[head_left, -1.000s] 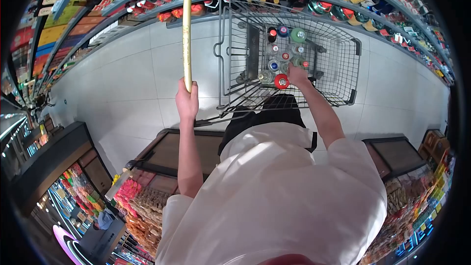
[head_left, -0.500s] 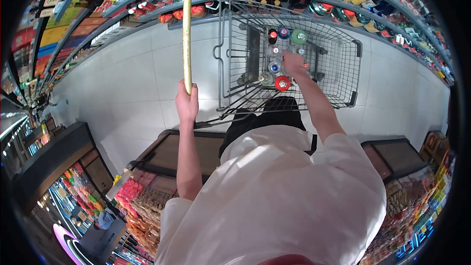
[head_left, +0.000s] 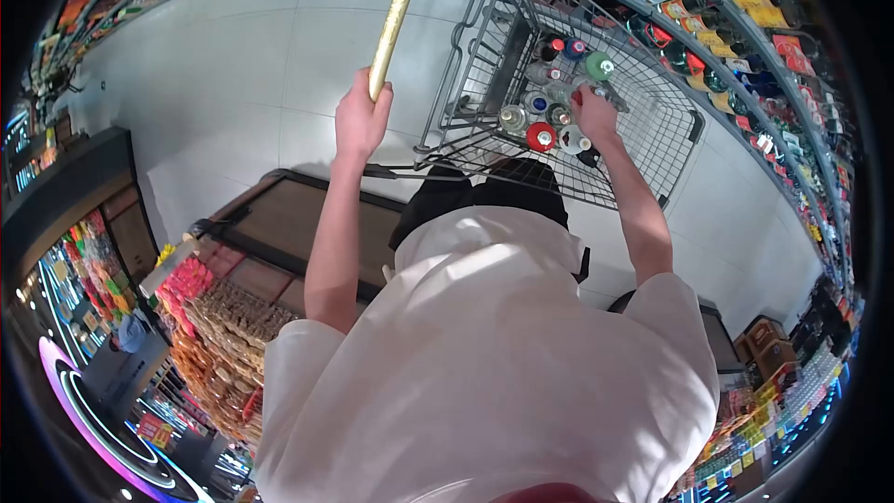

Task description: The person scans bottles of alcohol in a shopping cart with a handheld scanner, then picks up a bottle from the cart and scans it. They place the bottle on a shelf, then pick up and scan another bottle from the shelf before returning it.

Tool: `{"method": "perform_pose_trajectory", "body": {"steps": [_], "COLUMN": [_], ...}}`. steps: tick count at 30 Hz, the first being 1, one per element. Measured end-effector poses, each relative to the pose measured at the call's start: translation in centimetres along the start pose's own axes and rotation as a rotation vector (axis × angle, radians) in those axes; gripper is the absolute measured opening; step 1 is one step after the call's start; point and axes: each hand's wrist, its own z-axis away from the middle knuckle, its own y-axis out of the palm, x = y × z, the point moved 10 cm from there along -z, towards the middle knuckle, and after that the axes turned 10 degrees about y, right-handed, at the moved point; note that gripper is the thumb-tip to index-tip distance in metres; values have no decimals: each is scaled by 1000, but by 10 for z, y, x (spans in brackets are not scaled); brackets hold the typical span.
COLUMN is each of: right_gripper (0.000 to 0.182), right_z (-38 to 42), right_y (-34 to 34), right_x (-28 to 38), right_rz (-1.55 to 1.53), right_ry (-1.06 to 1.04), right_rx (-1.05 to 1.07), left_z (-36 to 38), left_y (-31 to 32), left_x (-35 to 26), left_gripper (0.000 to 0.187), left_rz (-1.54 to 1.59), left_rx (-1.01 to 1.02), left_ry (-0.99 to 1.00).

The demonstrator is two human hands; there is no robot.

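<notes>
My left hand is wrapped round the pale gold handle bar of a wire shopping cart. Inside the cart, my right hand is closed at the top of a bottle with a red cap; the fingers partly cover it. Around that hand several bottles stand close together. Among them are a green-topped bottle, a blue-capped clear bottle and a bottle with a wide red top. A clear bottle appears to lie tilted just beyond the fingers.
Shelves of bottles and boxes curve along the far side and right. Pale floor tiles lie left of the cart. Behind me stand a brown-topped display and bagged snacks. Cardboard boxes are at the right.
The view has turned, so the cart appears rotated and the shelves shifted. My right hand has moved rightward among the bottles. The left hand keeps its hold on the handle bar.
</notes>
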Motion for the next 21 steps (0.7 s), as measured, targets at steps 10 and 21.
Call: {"method": "perform_pose_trajectory", "body": {"steps": [10, 21], "right_gripper": [28, 32], "right_z": [36, 70], "right_y": [-67, -154], "right_x": [5, 1], "right_rz": [-3, -153], "right_ry": [-119, -73], "right_rx": [3, -66], "left_z": [0, 0], "left_y": [1, 0], "left_x": [4, 1], "left_gripper": [39, 41], "left_rz": [8, -2], "left_rx": [7, 16], "left_ry": [-7, -16]}}
